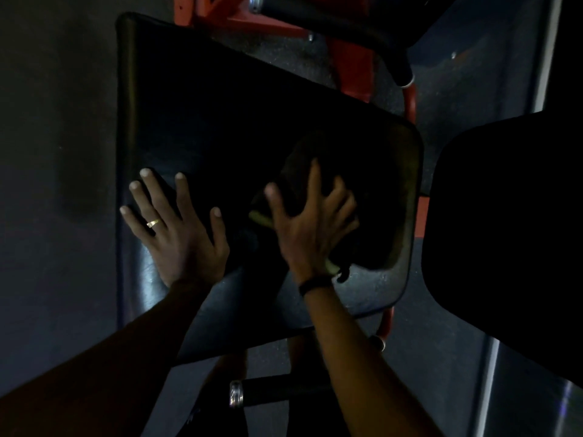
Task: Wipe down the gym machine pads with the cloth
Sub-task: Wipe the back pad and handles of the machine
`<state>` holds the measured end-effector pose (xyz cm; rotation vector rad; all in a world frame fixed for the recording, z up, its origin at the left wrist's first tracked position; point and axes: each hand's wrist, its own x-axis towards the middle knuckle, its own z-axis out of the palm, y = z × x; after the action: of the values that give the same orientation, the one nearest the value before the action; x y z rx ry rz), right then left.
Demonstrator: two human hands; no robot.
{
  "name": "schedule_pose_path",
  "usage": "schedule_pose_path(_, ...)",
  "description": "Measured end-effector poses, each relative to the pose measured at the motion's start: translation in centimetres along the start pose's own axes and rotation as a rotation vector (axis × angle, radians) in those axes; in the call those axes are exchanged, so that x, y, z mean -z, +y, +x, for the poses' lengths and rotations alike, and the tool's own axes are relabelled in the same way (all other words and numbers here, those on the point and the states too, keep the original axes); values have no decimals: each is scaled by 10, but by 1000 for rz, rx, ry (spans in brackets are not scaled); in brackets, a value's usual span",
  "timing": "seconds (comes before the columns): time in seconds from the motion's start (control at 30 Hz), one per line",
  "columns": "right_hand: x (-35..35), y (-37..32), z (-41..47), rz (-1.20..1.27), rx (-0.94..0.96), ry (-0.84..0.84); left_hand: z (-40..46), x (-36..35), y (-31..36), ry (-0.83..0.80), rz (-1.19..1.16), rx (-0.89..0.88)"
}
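A large black padded gym pad [239,127] fills the middle of the dim view, tilted away from me. My left hand [176,228] lies flat on its left side with fingers spread, a gold ring on one finger. My right hand [310,228] presses a dark cloth [303,171] with a pale yellow edge onto the pad's right half, fingers splayed over it. A dark band circles the right wrist.
A red steel frame [350,61] runs behind and right of the pad, with a black grip handle [400,67]. A second black pad [511,234] sits at the right. A chrome-capped bar [236,394] lies below, over dark rubber flooring.
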<state>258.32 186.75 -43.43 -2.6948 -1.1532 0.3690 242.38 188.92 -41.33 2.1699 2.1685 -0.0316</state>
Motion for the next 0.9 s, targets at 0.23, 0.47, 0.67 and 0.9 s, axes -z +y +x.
schedule_pose_path(0.23, -2, 95, -41, -99, -246, -3, 1, -2, 0, 19, 2, 1)
schedule_pose_path(0.47, -5, -7, 66, 11, -252, 46, 0, -3, -1, 45, -6, -8)
schedule_pose_path(0.67, 10, 41, -88, -88, 92, -187, 0, 0, -2, 5, -18, -8)
schedule_pose_path(0.9, -9, 75, 32, -80, -455, 144, 0, -3, -3, 19, 14, -5)
